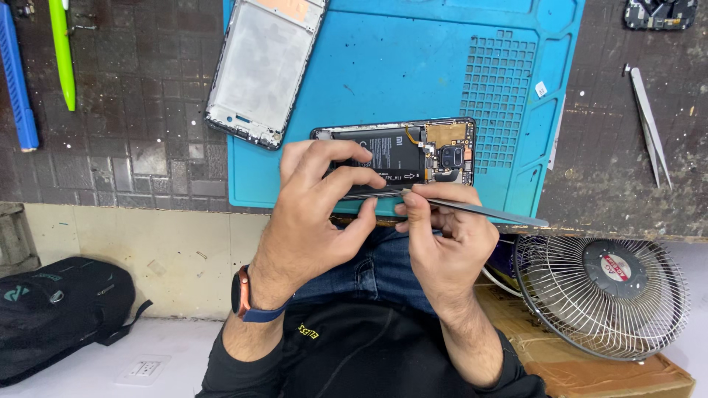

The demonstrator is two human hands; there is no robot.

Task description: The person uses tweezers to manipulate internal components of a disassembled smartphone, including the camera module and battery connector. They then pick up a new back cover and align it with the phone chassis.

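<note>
Two bare hands work over an opened black smartphone with its back cover off [413, 151], which lies on a blue silicone repair mat [398, 66] near the front edge of the dark tiled desk [110, 110]. The left hand [317, 214] rests on the near long side of the phone, with the fingers spread over the black battery and the thumb below the edge, so its grip is closed on the phone. The right hand [442, 236] has its grip clamped on a thin metal prying tool [479, 210], whose tip touches the lower edge of the phone, just beside the left fingers. A separate grey phone frame with a matte plate [262, 66] lies tilted on the left corner of the mat, apart from the phone. On the right part of the desk lie silver metal tweezers [649, 121]. At the far left lie a green pen-shaped tool [63, 51] and a blue plastic bar [18, 81]. Below the desk, a round wire fan [601, 295] stands on a cardboard box [612, 372], and a black backpack [59, 309] lies on the floor.
</note>
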